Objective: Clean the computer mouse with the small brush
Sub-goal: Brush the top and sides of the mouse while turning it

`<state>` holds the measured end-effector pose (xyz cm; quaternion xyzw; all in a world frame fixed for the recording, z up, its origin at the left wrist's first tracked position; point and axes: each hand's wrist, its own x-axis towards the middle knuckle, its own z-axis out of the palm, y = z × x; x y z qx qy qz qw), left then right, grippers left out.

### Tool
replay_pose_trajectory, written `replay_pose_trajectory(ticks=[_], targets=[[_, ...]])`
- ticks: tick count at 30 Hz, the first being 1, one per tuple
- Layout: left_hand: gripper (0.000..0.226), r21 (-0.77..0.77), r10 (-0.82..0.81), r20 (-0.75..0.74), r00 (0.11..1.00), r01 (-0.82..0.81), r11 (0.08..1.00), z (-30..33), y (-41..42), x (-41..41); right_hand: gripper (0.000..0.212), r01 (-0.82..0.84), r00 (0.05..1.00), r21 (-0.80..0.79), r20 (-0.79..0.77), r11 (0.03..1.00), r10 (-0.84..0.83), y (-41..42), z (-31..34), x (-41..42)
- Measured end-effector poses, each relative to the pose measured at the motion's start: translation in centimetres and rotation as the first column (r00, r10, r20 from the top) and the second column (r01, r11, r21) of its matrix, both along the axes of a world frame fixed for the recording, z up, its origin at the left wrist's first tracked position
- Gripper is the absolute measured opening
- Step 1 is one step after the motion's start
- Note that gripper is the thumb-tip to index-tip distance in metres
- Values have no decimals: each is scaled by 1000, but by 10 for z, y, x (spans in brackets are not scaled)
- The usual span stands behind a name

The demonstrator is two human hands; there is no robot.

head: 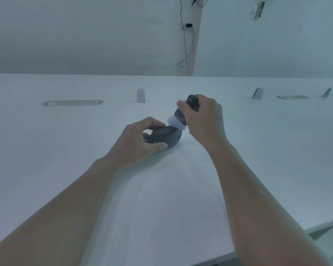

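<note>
the left hand point(136, 140) grips the dark computer mouse point(166, 136) on the white surface point(161, 198), fingers curled over it, thumb at its near side. the right hand point(204, 120) is closed round the small brush point(182, 116), whose white bristles seem to touch the mouse's far end.
</note>
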<state>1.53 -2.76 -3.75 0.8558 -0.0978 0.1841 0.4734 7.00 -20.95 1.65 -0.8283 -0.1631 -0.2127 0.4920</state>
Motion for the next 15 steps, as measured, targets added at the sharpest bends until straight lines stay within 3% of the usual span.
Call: replay_pose_trajectory(ticks=[3, 5, 7, 9, 12, 15], targets=[[44, 7, 2, 8, 1000, -2, 1000, 0, 0, 0, 29, -19, 1000, -97, 4, 995, 19, 1, -1, -1], [44, -7, -1, -2, 1000, 1, 1000, 0, 0, 0, 26, 38, 998, -89, 45, 995, -34, -1, -1, 0], [45, -9, -2, -4, 1000, 2, 1000, -1, 1, 0, 29, 1, 999, -50, 53, 999, 2, -3, -1, 1], [45, -6, -2, 6, 1000, 2, 1000, 0, 0, 1, 28, -39, 999, -111, 20, 993, 41, -2, -2, 0], [44, -32, -14, -5, 1000, 14, 999, 0, -1, -1, 21, 41, 997, -172, 74, 984, -29, -1, -3, -2], [43, -34, -24, -8, 1000, 24, 999, 1, -1, -2, 30, -129, 991, -116, 9, 985, 131, 1, 1, -8]])
